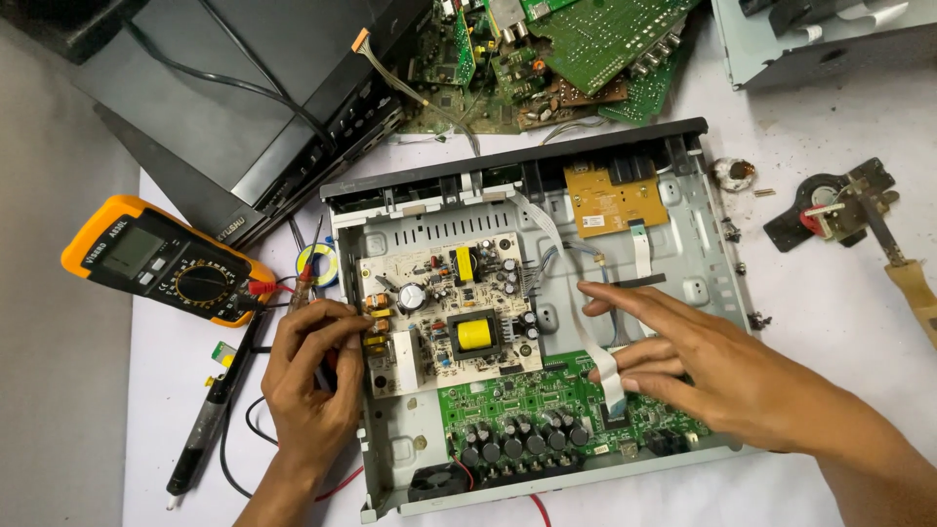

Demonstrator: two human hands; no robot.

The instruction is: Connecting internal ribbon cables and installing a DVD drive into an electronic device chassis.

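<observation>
At the far left a yellow-cased digital multimeter (161, 262) is seen lying on the white table sheet (839, 322), its leads running toward the open chassis; a soldering iron (210, 415) is laid just below it, its long axis running nearly toward the viewer. The left hand (312, 376) is closed in a pinch around the red and black test probes (305, 283), whose tips are held against the left edge of the cream power supply board (449, 317); the board lies immediately right of those fingers, so this hand is much the nearer to it. The board is seated in the left half of the grey metal chassis (698, 254), above the green main board (532, 415). Further right, a white flat ribbon cable (595, 356) is run down from the chassis's rear to the green board; the right hand (703, 366) is laid over it with fingers extended and loosely spread, gripping nothing, fingertips pointing left toward the supply board. A small orange board (613, 198) is mounted at the rear right; scrap circuit boards (576, 49) are piled beyond.
</observation>
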